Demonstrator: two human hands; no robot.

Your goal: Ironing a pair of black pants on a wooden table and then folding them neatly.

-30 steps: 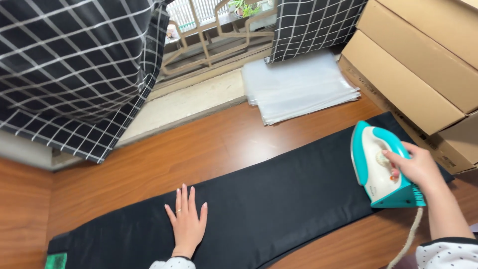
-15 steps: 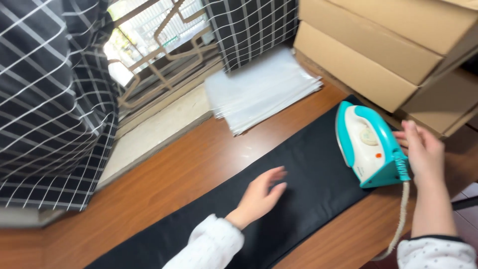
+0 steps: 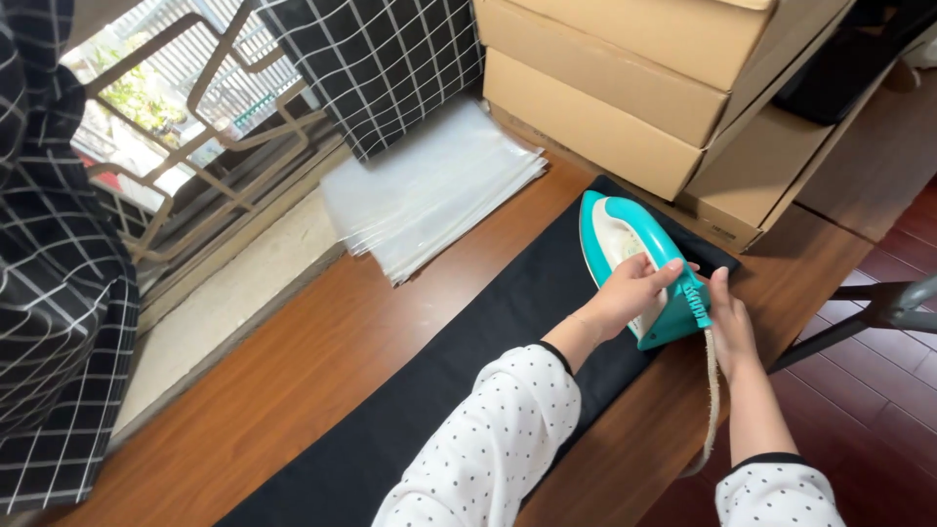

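Now, with both hands on the teal and white iron (image 3: 636, 256), keep it flat on the black cloth (image 3: 459, 390), where it sits at the far end, just short of the stacked cardboard boxes (image 3: 625, 107). Your left hand (image 3: 630, 293) lies over the handle, fingers curled together around it; your right hand (image 3: 730, 314) pinches the rear of the iron where the pale cord (image 3: 712, 390) leaves it. Steady the body with the left and let the right only guide, so the soleplate does not tip toward the cloth's edge on the boxes' side. Keep the cord trailing off the wooden table (image 3: 322, 361), away from the boxes, not under the iron. The stack of clear plastic sheets (image 3: 429, 190) lies left of the boxes, well apart from the iron; keep the heat off it.
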